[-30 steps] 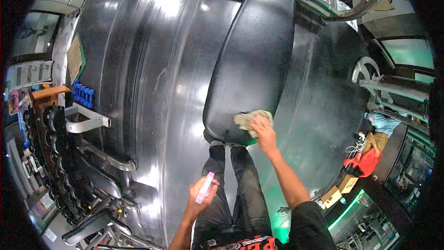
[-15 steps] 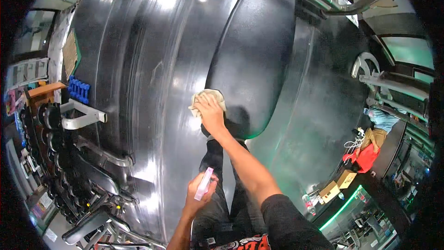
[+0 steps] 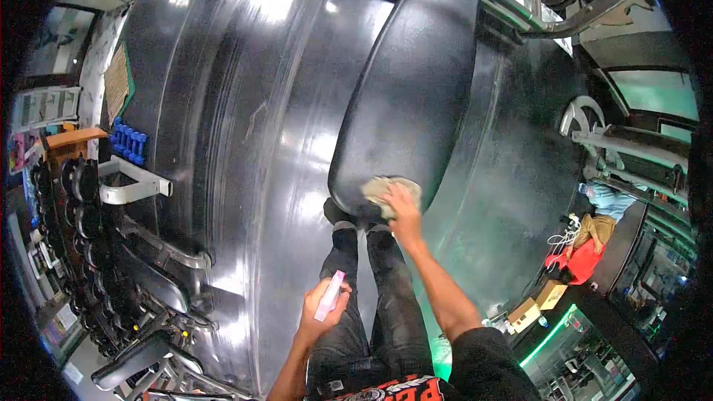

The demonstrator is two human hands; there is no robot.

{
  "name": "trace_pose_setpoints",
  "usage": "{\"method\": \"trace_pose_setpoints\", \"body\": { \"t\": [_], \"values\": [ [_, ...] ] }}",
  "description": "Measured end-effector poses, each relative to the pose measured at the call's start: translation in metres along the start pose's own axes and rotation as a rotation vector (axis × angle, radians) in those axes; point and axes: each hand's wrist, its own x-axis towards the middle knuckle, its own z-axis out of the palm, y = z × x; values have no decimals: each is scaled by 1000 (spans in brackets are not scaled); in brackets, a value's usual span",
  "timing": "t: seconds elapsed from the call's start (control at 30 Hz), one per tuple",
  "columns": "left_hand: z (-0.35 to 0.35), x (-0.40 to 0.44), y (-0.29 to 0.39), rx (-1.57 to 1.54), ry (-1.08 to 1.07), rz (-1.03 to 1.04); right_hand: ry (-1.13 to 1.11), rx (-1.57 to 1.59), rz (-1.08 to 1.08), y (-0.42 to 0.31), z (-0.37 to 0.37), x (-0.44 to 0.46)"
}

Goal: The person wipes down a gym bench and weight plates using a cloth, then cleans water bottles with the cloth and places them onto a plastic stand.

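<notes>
A long black padded bench (image 3: 408, 104) runs away from me, its rounded near end just beyond my feet. My right hand (image 3: 402, 209) presses a crumpled beige cloth (image 3: 382, 188) onto the near end of the pad, toward its right side. Closer to my body, my left hand (image 3: 324, 303) is wrapped round a small pinkish-white bottle (image 3: 329, 297), held above my left leg and away from the bench. The lower part of the bottle is hidden by the fingers.
Racked black dumbbells (image 3: 88, 220) and blue dumbbells (image 3: 128, 141) are on the left. Metal gym frames (image 3: 631, 145) stand at the right, near a red cloth (image 3: 586, 261) and cardboard boxes (image 3: 525, 315). Shiny black flooring (image 3: 245, 141) surrounds the bench.
From the bench's left edge half a second ago, my right hand has moved right with the cloth, back onto the near end. My left hand still holds the bottle in about the same place.
</notes>
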Motion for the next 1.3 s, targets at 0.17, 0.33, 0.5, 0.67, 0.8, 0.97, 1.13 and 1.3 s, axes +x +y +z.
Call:
{"method": "trace_pose_setpoints", "body": {
  "t": [0.17,0.33,0.5,0.67,0.8,0.97,1.13,1.3],
  "values": [
    [4,-2,5,42,-2,16,24,-56,-193,-61,96,64],
    [1,-2,12,26,5,13,-119,-100,-423,-37,50,42],
    [-2,-3,5,16,-14,-2,-173,-165,-327,41,-32,-35],
    [2,-4,-1,-23,13,-18,-32,-29,-11,37,-32,-40],
    [5,-4,-2,-24,17,-16,263,9,115,-5,22,18],
    [5,-7,5,35,10,-23,240,-8,-81,-70,79,104],
    [5,-9,2,52,55,-3,29,-118,-270,-72,108,88],
    [6,-6,1,75,22,19,-194,-294,-634,-47,127,21]
  ]
}}
